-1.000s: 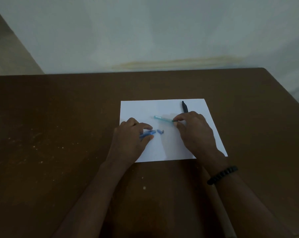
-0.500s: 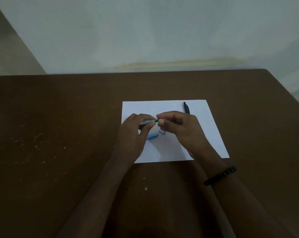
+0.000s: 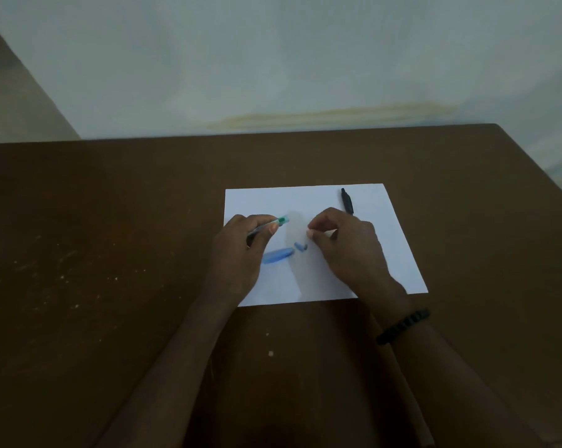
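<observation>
Left hand [image 3: 237, 253] grips a clear pen barrel [image 3: 282, 220] (teal end exposed).

head view, looking down, table [image 3: 111, 221] close

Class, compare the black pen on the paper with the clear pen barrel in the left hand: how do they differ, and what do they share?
Colour: the black pen is dark and opaque; the clear pen barrel is see-through with a teal end. Pose: the black pen lies loose on the paper; the barrel is gripped in the left hand, slanting rightward. Both are slim, straight, and partly hidden by a hand.
</observation>
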